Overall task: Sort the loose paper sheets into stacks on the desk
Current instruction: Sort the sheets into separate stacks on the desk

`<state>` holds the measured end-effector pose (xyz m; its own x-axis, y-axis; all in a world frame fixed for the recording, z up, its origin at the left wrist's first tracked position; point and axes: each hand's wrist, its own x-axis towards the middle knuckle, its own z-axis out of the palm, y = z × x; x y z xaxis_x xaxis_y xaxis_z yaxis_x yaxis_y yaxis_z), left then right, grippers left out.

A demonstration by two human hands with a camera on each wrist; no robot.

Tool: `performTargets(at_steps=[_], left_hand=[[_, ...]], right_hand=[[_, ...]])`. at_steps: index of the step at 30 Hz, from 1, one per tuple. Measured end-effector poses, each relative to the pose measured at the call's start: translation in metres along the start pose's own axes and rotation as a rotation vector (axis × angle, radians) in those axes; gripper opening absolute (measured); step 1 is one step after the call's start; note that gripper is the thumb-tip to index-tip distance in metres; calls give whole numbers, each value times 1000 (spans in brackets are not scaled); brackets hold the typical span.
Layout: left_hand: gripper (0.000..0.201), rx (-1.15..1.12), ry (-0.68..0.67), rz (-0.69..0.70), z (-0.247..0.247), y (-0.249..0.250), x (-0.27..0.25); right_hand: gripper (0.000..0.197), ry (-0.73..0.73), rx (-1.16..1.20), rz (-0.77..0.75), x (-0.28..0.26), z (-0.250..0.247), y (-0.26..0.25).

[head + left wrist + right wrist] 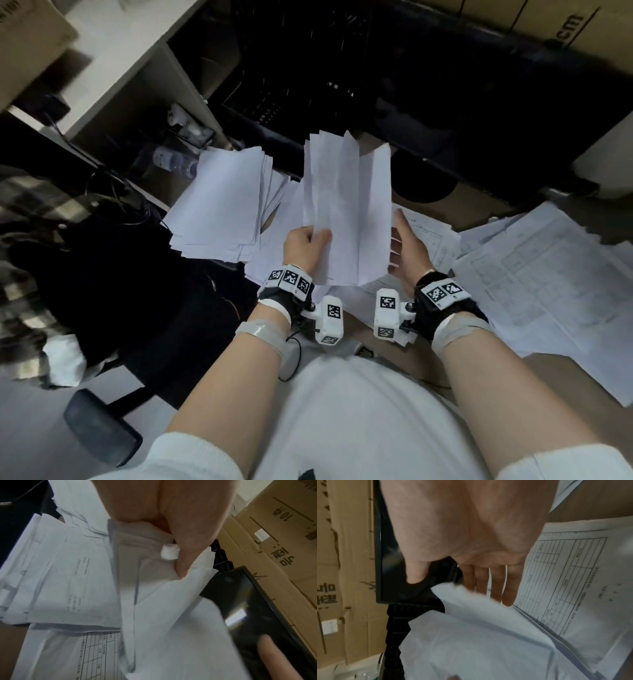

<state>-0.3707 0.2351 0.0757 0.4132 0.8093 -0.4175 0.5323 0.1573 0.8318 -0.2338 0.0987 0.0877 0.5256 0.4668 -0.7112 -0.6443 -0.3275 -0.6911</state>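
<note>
I hold a bundle of white sheets (346, 212) upright over the brown desk (565, 387). My left hand (305, 245) grips its lower left edge, the thumb (185, 555) pinching the paper (171, 615). My right hand (406, 246) lies against the right edge with straight fingers (494, 585) on the sheets (479, 635). A rough stack of blank sheets (219, 202) lies at the left. Loose printed forms (534, 274) with tables (565, 588) spread out at the right and under the bundle.
A black monitor (479, 102) stands behind the papers, with cardboard boxes (548, 24) beyond it. A black crate (294, 68) and a water bottle (171, 161) sit at the back left. A dark office chair (102, 274) with clothing is at my left.
</note>
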Motion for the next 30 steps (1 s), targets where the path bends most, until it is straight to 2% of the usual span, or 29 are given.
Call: performTargets(at_steps=[1,2,5,6,11,14,17,20,24,28,30], left_hand=[[29,-3,0,-7,-1,-1,0],[26,-10,-9,-12,-2,-1,0],[22,-61,-45,-8,-7,-1,-1],[20,-70,-37,-13,-8,-3,-1],[32,-51,116,-70,-27,-16,2],[32,-45,198,-68,-45,-23,6],[39,-69,310,-57,-67,-33,16],[47,-54,364,-33,-97,-38,27],[31,-1,397,-34,-147,-47,47],[34,11,447,-118,-203,-64,73],[32,-17,452,-148,-227,-72,86]], right_hand=[[75,33,-48,-8,4,-5,1],[76,60,-143,-30,5,-9,1],[25,111,-373,-190,7,-13,12],[20,141,-392,-213,8,-13,16],[40,212,-432,-141,21,-3,31],[22,211,-453,-84,27,12,36],[14,195,-438,-100,32,33,39],[16,82,-465,-92,40,67,41],[21,-24,-528,-27,59,127,46],[18,70,-573,0,84,187,51],[26,107,-574,-21,98,218,53]])
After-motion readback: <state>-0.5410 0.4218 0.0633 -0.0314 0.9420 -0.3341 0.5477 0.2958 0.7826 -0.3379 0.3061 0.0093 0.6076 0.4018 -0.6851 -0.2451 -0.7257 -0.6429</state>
